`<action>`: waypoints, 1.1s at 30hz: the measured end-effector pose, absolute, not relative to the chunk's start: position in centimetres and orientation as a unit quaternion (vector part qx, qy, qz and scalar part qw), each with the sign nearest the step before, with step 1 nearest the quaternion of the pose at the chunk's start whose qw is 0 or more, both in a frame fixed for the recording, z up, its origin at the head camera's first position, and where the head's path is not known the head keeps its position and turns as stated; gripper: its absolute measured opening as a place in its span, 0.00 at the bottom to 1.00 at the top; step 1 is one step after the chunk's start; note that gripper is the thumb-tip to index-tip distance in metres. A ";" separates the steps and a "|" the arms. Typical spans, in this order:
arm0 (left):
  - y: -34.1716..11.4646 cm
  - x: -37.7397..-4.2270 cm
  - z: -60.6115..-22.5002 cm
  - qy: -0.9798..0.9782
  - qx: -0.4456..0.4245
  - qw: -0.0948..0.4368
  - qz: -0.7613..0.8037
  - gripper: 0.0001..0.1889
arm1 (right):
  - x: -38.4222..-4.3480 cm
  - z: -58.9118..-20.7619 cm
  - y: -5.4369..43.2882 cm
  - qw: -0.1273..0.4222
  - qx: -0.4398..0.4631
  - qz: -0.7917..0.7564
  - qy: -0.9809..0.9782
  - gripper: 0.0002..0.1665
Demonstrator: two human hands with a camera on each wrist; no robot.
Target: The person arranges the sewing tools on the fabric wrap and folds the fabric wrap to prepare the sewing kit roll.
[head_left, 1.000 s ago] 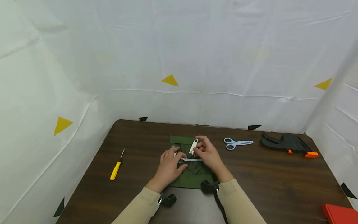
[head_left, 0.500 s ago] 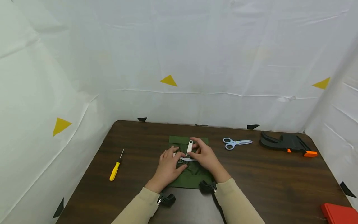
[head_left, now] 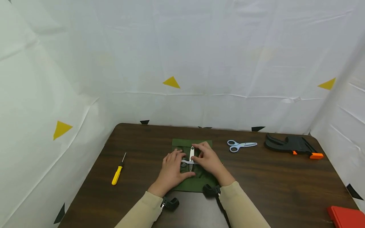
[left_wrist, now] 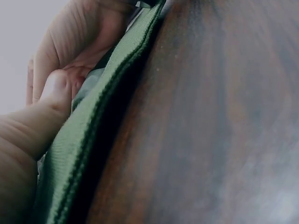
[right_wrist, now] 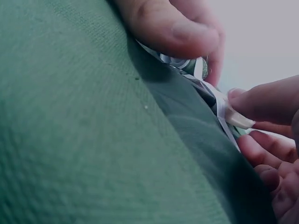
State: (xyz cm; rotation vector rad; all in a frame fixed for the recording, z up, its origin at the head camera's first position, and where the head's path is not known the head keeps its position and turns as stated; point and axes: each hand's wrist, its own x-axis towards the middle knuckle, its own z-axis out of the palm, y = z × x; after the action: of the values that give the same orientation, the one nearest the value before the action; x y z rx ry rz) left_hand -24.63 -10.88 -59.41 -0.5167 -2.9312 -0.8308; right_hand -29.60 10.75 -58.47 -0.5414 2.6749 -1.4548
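Note:
A green fabric pouch (head_left: pixel 192 187) lies spread on the dark wooden table, crossed by a white elastic strap (head_left: pixel 186 161). My right hand (head_left: pixel 210 162) pinches a slim white tool (head_left: pixel 192 153) with a hole in its upper end. Its grey pointed end passes beneath the strap and points toward me. Left of the tool, a small thread spool (head_left: pixel 183 165) sits at the strap. My left hand (head_left: pixel 170 167) rests on the left part of the pouch, thumb stretched out near the tool's tip. In the right wrist view, the white tool (right_wrist: pixel 240 119) runs behind the strap (right_wrist: pixel 221 106).
Left of the pouch lies a yellow-handled screwdriver (head_left: pixel 117 174). Light blue scissors (head_left: pixel 239 145) lie to the right, with a black and orange clamp (head_left: pixel 293 147) beyond. A red box (head_left: pixel 345 218) sits at the near right corner. White sheeting (head_left: pixel 208 63) surrounds the table.
My right hand has moved left and slightly toward me, sliding the white tool down under the strap and standing it straighter. My left fingers shifted right slightly, and the left thumb straightened, uncovering the spool.

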 end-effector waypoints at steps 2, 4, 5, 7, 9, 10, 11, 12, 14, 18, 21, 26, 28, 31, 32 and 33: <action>-10.9 -24.6 -59.5 -0.950 -0.169 0.024 -0.263 0.51 | -29.5 -58.5 10.7 0.031 -0.175 -0.464 0.868 0.36; -11.0 -24.5 -59.7 -0.951 -0.172 0.021 -0.255 0.54 | -29.4 -58.5 10.6 0.037 -0.175 -0.458 0.871 0.34; -11.1 -24.5 -59.8 -0.952 -0.173 0.019 -0.253 0.55 | -29.4 -58.5 10.5 0.038 -0.176 -0.456 0.871 0.33; -11.3 -24.3 -59.9 -0.952 -0.174 0.013 -0.252 0.55 | -29.3 -58.7 10.3 0.040 -0.181 -0.450 0.873 0.31; -11.4 -24.0 -60.1 -0.952 -0.170 0.006 -0.254 0.55 | -29.2 -59.0 10.1 0.043 -0.188 -0.445 0.874 0.28; -11.5 -23.8 -60.3 -0.952 -0.166 0.002 -0.256 0.55 | -29.1 -59.1 10.0 0.043 -0.192 -0.444 0.874 0.27; -11.6 -23.7 -60.4 -0.952 -0.164 0.000 -0.257 0.55 | -29.0 -59.2 9.9 0.046 -0.194 -0.441 0.875 0.27; -11.7 -23.5 -60.6 -0.953 -0.160 -0.002 -0.257 0.55 | -29.0 -59.3 9.8 0.048 -0.196 -0.439 0.875 0.27; -11.7 -23.4 -60.9 -0.953 -0.156 -0.004 -0.258 0.56 | -28.8 -59.3 9.8 0.051 -0.195 -0.438 0.876 0.26; -11.6 -23.5 -60.9 -0.952 -0.168 0.005 -0.255 0.57 | -28.7 -59.0 9.9 0.039 -0.181 -0.442 0.878 0.24; -11.6 -23.6 -60.6 -0.952 -0.183 0.009 -0.246 0.59 | -28.7 -58.6 10.0 0.034 -0.173 -0.448 0.876 0.23; -11.5 -23.9 -60.1 -0.953 -0.188 -0.001 -0.238 0.62 | -28.8 -58.4 10.2 0.032 -0.174 -0.450 0.876 0.22; -11.4 -24.1 -60.0 -0.952 -0.191 0.001 -0.239 0.62 | -29.0 -58.4 10.3 0.028 -0.173 -0.450 0.876 0.20; -11.3 -24.3 -59.7 -0.951 -0.199 0.009 -0.238 0.60 | -29.1 -58.3 10.5 0.023 -0.172 -0.453 0.875 0.18; -11.2 -24.4 -59.7 -0.950 -0.201 0.011 -0.238 0.60 | -29.2 -58.2 10.6 0.020 -0.172 -0.453 0.875 0.18; -11.2 -24.4 -59.6 -0.950 -0.202 0.010 -0.237 0.59 | -29.2 -58.2 10.6 0.018 -0.173 -0.452 0.875 0.17</action>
State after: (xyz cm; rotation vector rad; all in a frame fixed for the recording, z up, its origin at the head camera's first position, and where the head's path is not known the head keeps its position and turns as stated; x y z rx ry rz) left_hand -24.41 -11.18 -59.58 -0.6291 -2.9656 -0.7412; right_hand -29.21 10.63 -58.20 -0.5369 2.7170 -1.4031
